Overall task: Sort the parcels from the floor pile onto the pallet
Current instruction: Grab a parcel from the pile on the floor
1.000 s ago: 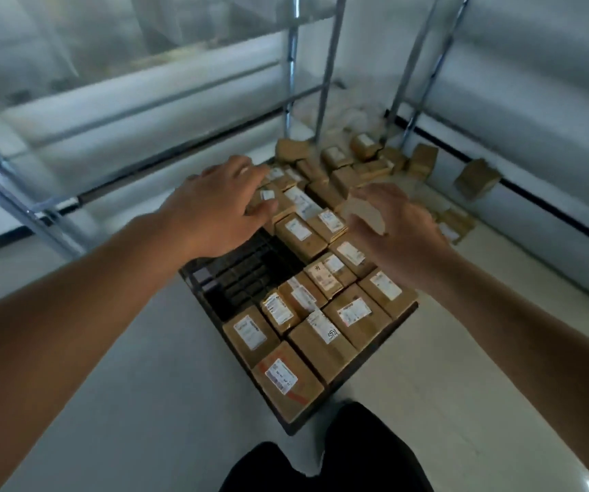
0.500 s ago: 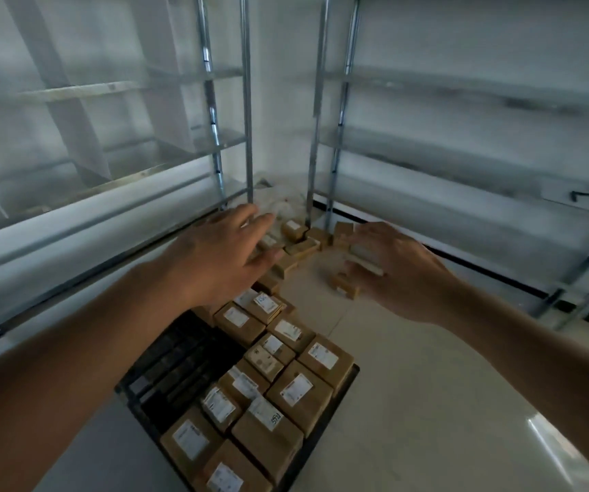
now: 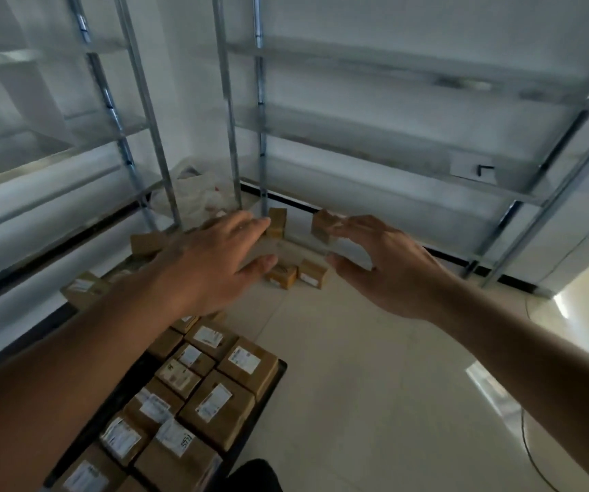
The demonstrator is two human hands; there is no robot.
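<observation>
Both my arms reach out over the floor, hands empty.

Head view: my left hand sits at frame centre, palm down, fingers straight and together; my right hand hangs beside it, fingers loosely curved, its grip open on nothing. Brown labelled parcels lie packed in rows on the black pallet at lower left. The floor pile of small brown boxes lies past my fingertips, below the metal shelving.

Dim, bluish, soft light overall; bright glare on the glossy floor at right. Wide-angle bending warps the shelf uprights; motion blur softens detail.
</observation>
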